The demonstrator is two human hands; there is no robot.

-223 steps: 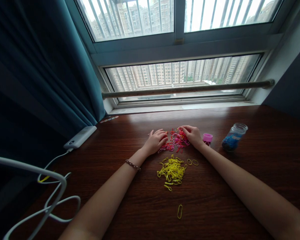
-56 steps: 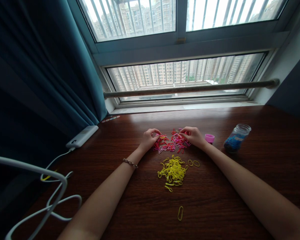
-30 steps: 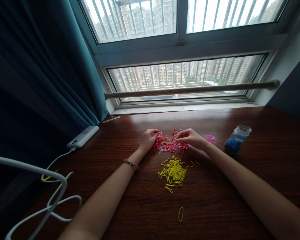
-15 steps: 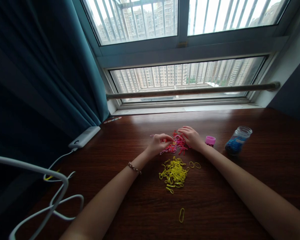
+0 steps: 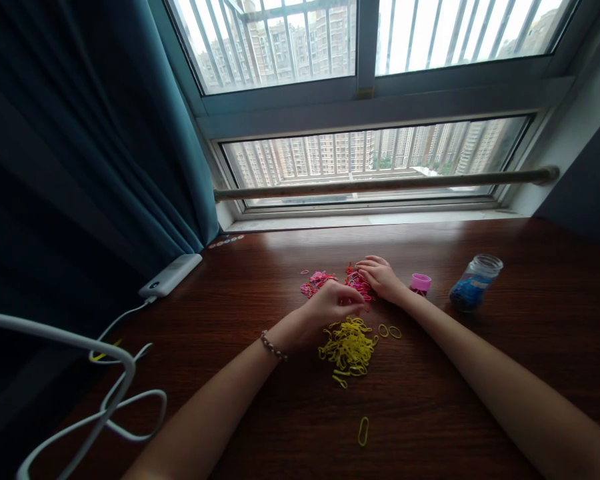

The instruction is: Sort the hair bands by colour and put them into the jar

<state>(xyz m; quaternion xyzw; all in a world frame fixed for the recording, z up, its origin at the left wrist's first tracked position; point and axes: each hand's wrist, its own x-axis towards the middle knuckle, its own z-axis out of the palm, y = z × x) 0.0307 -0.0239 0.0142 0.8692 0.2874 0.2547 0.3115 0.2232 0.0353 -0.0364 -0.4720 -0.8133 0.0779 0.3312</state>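
My left hand is over the near side of the pink and red rubber bands, its fingertips pinched together. Whatever the pinch holds, if anything, is hidden. Part of the pink bands shows beyond that hand's knuckles. Against the right edge of the red and pink bands rests my right hand, its fingers stretched out. Just in front of both hands lies a pile of yellow rubber bands. Two single yellow bands sit to its right, and another yellow band lies nearer me.
To the right stand a small pink-rimmed container and a tilted clear jar with blue contents. A white power bank with a cable is at left, beside the curtain. The window sill borders the wooden tabletop.
My left hand has moved right and toward me, from the red bands to their near edge. More pink bands now show at the left of the pile. The right hand has barely moved.
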